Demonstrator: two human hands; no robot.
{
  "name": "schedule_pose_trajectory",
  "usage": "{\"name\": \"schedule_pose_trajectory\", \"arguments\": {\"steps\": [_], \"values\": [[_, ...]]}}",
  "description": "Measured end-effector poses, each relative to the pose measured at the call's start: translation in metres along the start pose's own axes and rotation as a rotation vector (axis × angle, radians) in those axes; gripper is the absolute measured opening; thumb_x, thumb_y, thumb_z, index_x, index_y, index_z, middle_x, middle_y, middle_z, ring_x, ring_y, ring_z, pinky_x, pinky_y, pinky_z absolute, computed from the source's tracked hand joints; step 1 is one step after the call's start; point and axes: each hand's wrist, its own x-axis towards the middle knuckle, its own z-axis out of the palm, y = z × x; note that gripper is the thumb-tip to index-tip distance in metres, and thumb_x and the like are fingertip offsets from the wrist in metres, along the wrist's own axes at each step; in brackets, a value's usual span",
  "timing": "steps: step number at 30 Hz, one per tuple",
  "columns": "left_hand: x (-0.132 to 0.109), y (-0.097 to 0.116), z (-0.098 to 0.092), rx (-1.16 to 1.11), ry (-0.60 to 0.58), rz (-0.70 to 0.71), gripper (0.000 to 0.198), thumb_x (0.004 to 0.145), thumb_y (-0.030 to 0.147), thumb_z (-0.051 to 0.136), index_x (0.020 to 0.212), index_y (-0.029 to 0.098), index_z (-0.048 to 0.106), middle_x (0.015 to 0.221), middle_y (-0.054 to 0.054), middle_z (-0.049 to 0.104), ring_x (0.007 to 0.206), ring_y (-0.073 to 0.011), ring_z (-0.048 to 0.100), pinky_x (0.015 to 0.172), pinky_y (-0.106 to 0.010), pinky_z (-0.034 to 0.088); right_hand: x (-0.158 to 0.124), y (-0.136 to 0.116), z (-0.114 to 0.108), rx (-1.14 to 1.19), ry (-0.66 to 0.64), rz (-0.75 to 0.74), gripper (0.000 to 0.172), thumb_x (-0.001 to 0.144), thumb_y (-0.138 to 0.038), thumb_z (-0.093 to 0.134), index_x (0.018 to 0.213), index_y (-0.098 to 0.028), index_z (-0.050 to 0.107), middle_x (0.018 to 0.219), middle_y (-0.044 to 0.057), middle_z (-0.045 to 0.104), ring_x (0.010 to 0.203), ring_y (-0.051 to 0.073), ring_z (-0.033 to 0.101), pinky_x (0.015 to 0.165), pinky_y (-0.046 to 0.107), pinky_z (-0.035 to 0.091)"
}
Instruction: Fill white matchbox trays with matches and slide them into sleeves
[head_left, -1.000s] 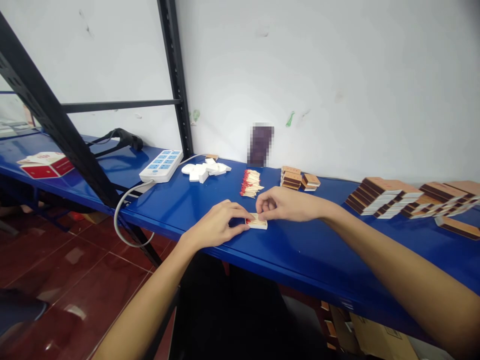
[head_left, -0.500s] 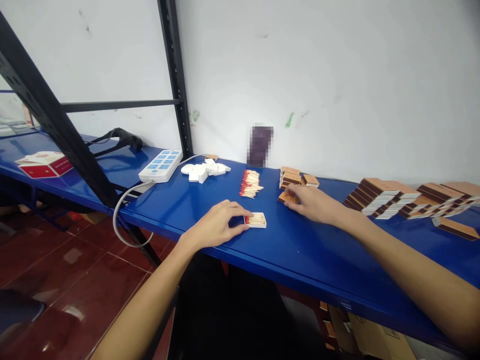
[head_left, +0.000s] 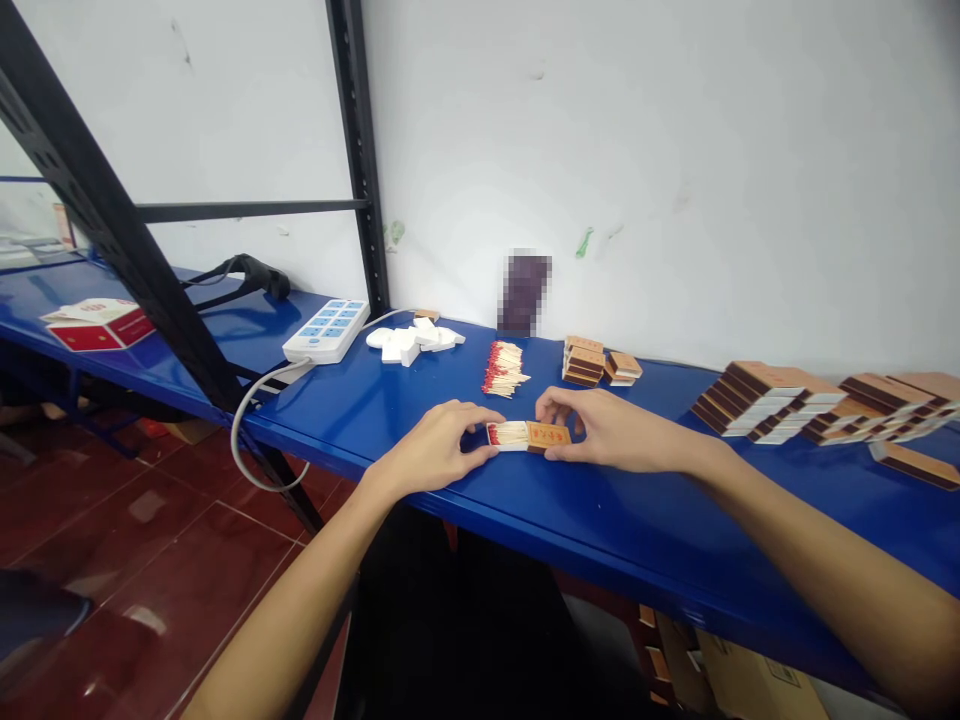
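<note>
My left hand (head_left: 450, 440) pinches the left end of a white matchbox tray (head_left: 513, 446), which lies on the blue table and holds red-tipped matches. Opposite it, my right hand (head_left: 600, 428) grips an orange-brown matchbox sleeve (head_left: 547, 436) between thumb and fingers. The sleeve meets the tray's right end and seems to cover part of it; the tray's left part is uncovered. Just behind the tray is a loose pile of red-tipped matches (head_left: 504, 370). A small stack of matchbox sleeves (head_left: 583, 360) stands behind my right hand.
Many stacked matchboxes (head_left: 757, 395) fill the table's right side. White pieces (head_left: 416, 342) and a power strip (head_left: 328, 332) with a grey cable lie to the left, near a black metal post (head_left: 356, 150). A white wall rises behind; the blue table's (head_left: 600, 560) front edge is near me.
My right hand has brought a matchbox sleeve left and toward me, from beside the small stack onto the tray's right end. My left hand has stayed at the tray.
</note>
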Motion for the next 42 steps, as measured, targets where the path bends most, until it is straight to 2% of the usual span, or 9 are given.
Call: {"name": "schedule_pose_trajectory", "arguments": {"steps": [5,10,17,22,29,33,35,38,42], "values": [[0.0,-0.001,0.0,-0.015,-0.013,0.006,0.037,0.087,0.027,0.063,0.124,0.026,0.058,0.108,-0.001,0.067,0.093,-0.0169,0.059,0.088,-0.032,0.045,0.002,0.004,0.002,0.002,0.047,-0.052,0.03,0.081,-0.042,0.063,0.1,-0.02,0.053,0.1,0.005,0.063,0.085,0.02,0.057,0.074,0.033,0.043],[0.001,-0.001,-0.001,-0.074,-0.039,-0.007,0.046,0.085,0.034,0.068,0.128,0.028,0.055,0.106,0.001,0.07,0.095,-0.0176,0.06,0.09,-0.032,0.043,0.005,-0.007,0.014,0.111,0.058,-0.1,0.032,0.081,-0.044,0.065,0.1,-0.021,0.057,0.1,0.004,0.065,0.084,0.019,0.059,0.074,0.031,0.044],[0.003,-0.001,-0.003,-0.102,-0.034,-0.025,0.07,0.064,0.054,0.079,0.124,0.024,0.058,0.111,-0.004,0.067,0.1,-0.0222,0.059,0.088,-0.033,0.045,0.007,-0.022,0.027,0.223,0.054,-0.181,0.029,0.081,-0.039,0.066,0.104,-0.021,0.062,0.106,0.005,0.068,0.093,0.02,0.062,0.083,0.033,0.046],[0.002,-0.002,-0.002,-0.099,-0.03,-0.025,0.075,0.062,0.058,0.079,0.124,0.024,0.058,0.11,-0.005,0.066,0.099,-0.0225,0.059,0.087,-0.034,0.047,-0.001,-0.019,0.027,0.129,0.063,-0.167,0.027,0.085,-0.038,0.063,0.105,-0.022,0.062,0.104,0.005,0.068,0.091,0.02,0.062,0.082,0.033,0.046],[0.003,0.002,-0.004,-0.07,-0.048,-0.057,0.055,0.079,0.058,0.066,0.123,0.026,0.06,0.11,-0.004,0.066,0.098,-0.0205,0.058,0.088,-0.034,0.047,-0.033,0.014,0.027,-0.155,0.217,0.021,0.025,0.084,-0.021,0.053,0.108,-0.02,0.059,0.109,0.008,0.064,0.097,0.022,0.061,0.084,0.034,0.047],[0.003,0.003,-0.005,-0.053,-0.062,-0.081,0.048,0.083,0.057,0.06,0.12,0.026,0.062,0.111,-0.003,0.065,0.098,-0.0198,0.058,0.087,-0.033,0.047,-0.06,0.044,0.022,-0.426,0.309,0.241,0.027,0.091,-0.028,0.045,0.107,-0.015,0.062,0.117,0.014,0.06,0.089,0.024,0.063,0.074,0.035,0.048],[0.004,0.004,-0.005,-0.041,-0.064,-0.081,0.045,0.085,0.056,0.059,0.119,0.026,0.063,0.111,-0.003,0.065,0.098,-0.0196,0.058,0.087,-0.033,0.047,-0.072,0.059,0.019,-0.603,0.328,0.363,0.033,0.095,-0.032,0.039,0.105,-0.015,0.065,0.108,0.015,0.064,0.09,0.028,0.063,0.071,0.037,0.047],[0.004,0.004,-0.006,-0.022,-0.06,-0.069,0.042,0.087,0.055,0.057,0.117,0.026,0.064,0.112,-0.003,0.065,0.099,-0.02,0.059,0.089,-0.034,0.047,-0.088,0.078,0.014,-0.774,0.342,0.428,0.038,0.096,-0.033,0.035,0.098,-0.014,0.068,0.092,0.015,0.068,0.089,0.031,0.064,0.074,0.039,0.045],[0.005,0.005,-0.007,-0.006,-0.056,-0.053,0.041,0.09,0.054,0.052,0.117,0.024,0.064,0.112,-0.005,0.065,0.099,-0.0211,0.058,0.089,-0.036,0.048,-0.098,0.095,0.012,-0.804,0.366,0.5,0.043,0.097,-0.035,0.031,0.099,-0.015,0.069,0.095,0.014,0.069,0.081,0.028,0.066,0.062,0.035,0.043]]}}
